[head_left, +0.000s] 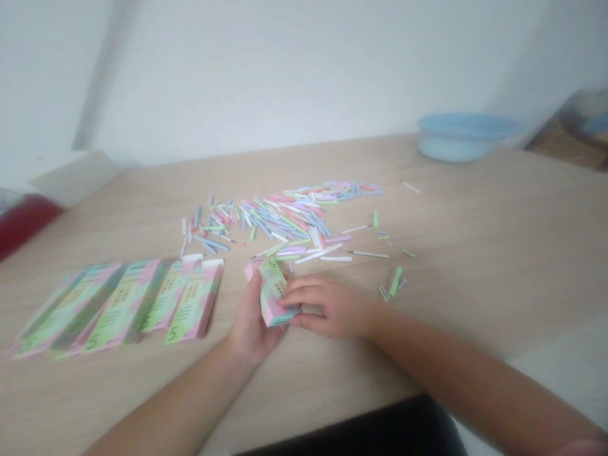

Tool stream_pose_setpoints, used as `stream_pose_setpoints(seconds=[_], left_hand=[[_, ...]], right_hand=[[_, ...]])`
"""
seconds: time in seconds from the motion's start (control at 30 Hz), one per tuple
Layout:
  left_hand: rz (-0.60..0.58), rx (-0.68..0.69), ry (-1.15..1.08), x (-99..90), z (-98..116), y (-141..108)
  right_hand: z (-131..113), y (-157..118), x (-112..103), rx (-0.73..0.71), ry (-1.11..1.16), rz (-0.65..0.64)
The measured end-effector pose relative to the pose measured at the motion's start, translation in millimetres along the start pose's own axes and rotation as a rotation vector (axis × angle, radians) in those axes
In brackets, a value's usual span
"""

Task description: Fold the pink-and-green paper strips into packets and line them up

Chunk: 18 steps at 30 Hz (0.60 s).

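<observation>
A small pink and green box (272,288) with a "5" on it is held near the table's front edge, tilted. My left hand (251,323) is wrapped round its left side and underside. The fingers of my right hand (318,305) press on the box's near right end, with the thumb at the lower corner. Just beyond the box lies a loose pile of pastel pen parts (280,215) in blue, pink, green, white and purple. Several similar boxes (194,301) lie in a row to the left of my left hand.
A light blue basin (463,136) stands at the back right of the wooden table (484,253). Thin white refills (368,254) and green pieces (394,282) lie scattered right of the pile. A red object (26,221) is at the far left.
</observation>
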<state>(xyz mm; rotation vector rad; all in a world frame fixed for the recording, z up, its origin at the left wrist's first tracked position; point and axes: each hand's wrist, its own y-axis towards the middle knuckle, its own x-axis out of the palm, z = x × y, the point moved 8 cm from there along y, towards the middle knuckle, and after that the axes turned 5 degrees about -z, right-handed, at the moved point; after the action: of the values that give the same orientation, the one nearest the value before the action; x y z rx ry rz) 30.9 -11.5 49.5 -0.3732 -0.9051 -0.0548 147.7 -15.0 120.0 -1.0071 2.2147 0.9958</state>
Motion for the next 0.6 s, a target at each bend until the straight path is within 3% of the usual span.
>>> stream_pose_setpoints(seconds=[0.6], left_hand=[[-0.036, 0.003, 0.009, 7.1, 4.6, -2.1]], right_hand=[[-1.7, -2.8, -2.3, 0.043, -0.133, 0.022]])
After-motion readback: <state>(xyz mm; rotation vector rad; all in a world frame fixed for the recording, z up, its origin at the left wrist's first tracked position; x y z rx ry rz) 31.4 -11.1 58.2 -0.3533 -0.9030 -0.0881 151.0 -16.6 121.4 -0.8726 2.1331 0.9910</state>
